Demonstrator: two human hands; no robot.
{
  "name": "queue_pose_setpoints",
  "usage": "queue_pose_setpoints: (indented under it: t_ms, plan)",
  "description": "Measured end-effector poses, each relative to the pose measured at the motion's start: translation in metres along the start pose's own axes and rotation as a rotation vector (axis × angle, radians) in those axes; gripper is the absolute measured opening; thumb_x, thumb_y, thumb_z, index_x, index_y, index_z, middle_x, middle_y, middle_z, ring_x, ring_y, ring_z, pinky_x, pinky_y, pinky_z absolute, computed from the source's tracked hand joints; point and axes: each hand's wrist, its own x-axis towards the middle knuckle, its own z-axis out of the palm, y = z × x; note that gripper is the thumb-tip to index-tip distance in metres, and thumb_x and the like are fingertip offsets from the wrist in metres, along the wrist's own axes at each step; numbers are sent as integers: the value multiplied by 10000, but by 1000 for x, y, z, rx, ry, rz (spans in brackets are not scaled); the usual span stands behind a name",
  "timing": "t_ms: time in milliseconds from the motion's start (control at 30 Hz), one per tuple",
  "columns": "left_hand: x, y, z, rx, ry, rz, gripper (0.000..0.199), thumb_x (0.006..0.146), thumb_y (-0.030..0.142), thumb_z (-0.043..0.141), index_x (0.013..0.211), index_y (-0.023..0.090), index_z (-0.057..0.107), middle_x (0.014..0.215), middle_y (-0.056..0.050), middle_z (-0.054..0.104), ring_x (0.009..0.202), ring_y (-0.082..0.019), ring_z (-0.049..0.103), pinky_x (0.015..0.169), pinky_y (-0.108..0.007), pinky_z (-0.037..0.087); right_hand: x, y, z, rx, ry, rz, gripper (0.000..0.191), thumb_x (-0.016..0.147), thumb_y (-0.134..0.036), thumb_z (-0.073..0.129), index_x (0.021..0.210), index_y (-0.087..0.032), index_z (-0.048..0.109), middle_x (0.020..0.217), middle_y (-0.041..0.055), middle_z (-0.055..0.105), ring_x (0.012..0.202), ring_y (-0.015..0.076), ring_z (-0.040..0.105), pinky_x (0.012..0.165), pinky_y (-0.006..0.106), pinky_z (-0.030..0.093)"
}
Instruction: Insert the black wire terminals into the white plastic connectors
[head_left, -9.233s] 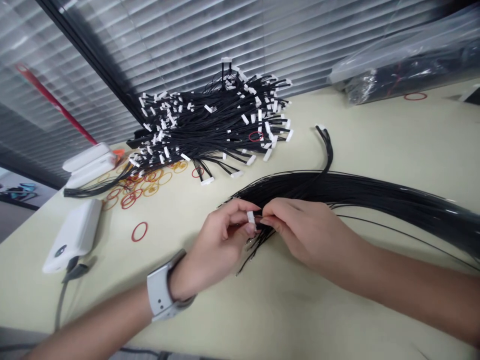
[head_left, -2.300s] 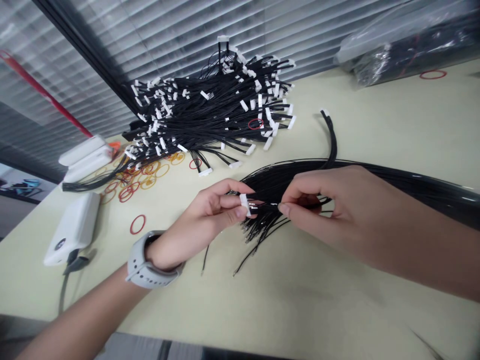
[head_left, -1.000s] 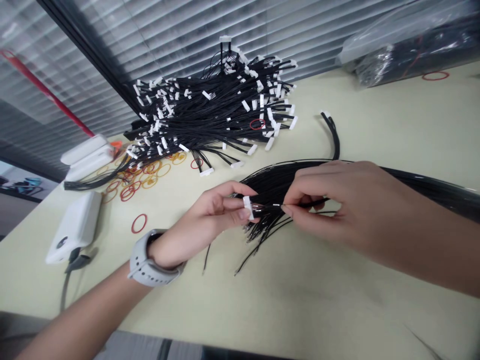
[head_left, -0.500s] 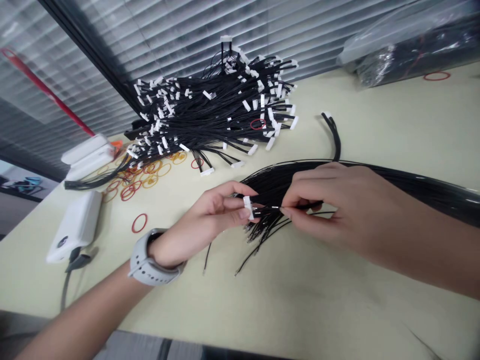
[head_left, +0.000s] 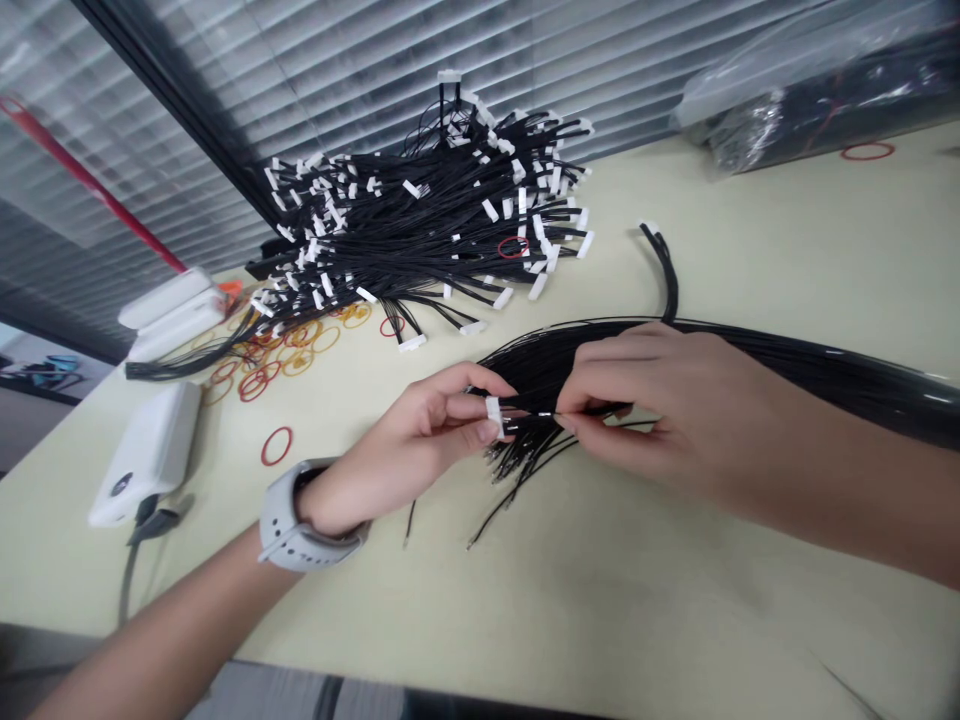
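My left hand (head_left: 442, 420) pinches a small white connector housing (head_left: 493, 416) between thumb and fingers, with black wires running from its right side. Just to the right, my right hand (head_left: 637, 390) is closed on a thin black wire (head_left: 546, 414) whose bare metal tip points at the connector; a small space separates the two. Beneath both hands lies a thick bundle of loose black wires (head_left: 540, 355), their metal-tipped ends fanned out toward the lower left. The bundle runs away to the right under my right hand and wrist.
A heap of black cables with white connectors (head_left: 420, 220) lies at the back by the blinds. Rubber bands (head_left: 277, 350), a white power bank (head_left: 150, 455) with its cable, and another white device (head_left: 172, 310) are at left. A plastic-wrapped bundle (head_left: 832, 110) sits back right.
My right hand has moved slightly left, bringing the wire's tip a little nearer the connector. My left hand keeps its pinch on the connector. The whole view has shifted a touch.
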Motion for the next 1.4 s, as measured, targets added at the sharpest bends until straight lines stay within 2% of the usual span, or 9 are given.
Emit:
queue_pose_setpoints:
  t_ms: [267, 733, 900, 1000, 1200, 1400]
  plan:
    - [0, 0, 1, 44, -3, 16, 146, 862, 126, 523, 1001, 169, 519, 873, -32, 683, 794, -115, 598, 706, -217, 422, -1, -2, -1, -31, -29, 18, 164, 790, -131, 462, 656, -182, 540, 630, -25, 555, 575, 102, 497, 597, 267, 343]
    - [-1, 0, 1, -65, 24, -2, 160, 844, 110, 548, 990, 174, 526, 844, -19, 676, 770, -104, 609, 707, -205, 442, -4, -5, 8, -70, 40, 105, 144, 787, -154, 464, 688, -189, 562, 640, -19, 580, 588, 116, 499, 611, 274, 347]
    - [-1, -2, 1, -55, 34, -2, 166, 848, 126, 548, 1006, 173, 526, 854, -22, 673, 803, -110, 610, 721, -206, 442, -2, -11, 1, 72, -62, 252, 146, 774, -161, 473, 684, -203, 580, 654, -20, 599, 599, 116, 526, 509, 238, 357]
    - [-2, 0, 2, -47, 27, -12, 159, 855, 123, 536, 1004, 175, 520, 851, -15, 667, 808, -101, 603, 732, -201, 435, 0, -14, -4, 183, -114, 368, 159, 780, -192, 480, 662, -206, 586, 605, -27, 570, 524, 99, 487, 429, 221, 332]
    - [-2, 1, 3, 27, 44, 12, 167, 854, 115, 529, 1013, 168, 517, 825, -13, 657, 747, -89, 575, 667, -185, 413, -1, -15, -3, 338, -135, 490, 147, 779, -230, 493, 684, -206, 603, 576, -34, 531, 451, 69, 376, 353, 186, 264]
    - [1, -2, 1, -105, 13, -1, 188, 831, 94, 556, 1004, 159, 521, 821, -20, 662, 768, -101, 608, 704, -201, 442, 0, -13, 0, 385, -120, 552, 178, 785, -319, 505, 681, -218, 607, 554, -46, 510, 424, 57, 357, 336, 175, 249]
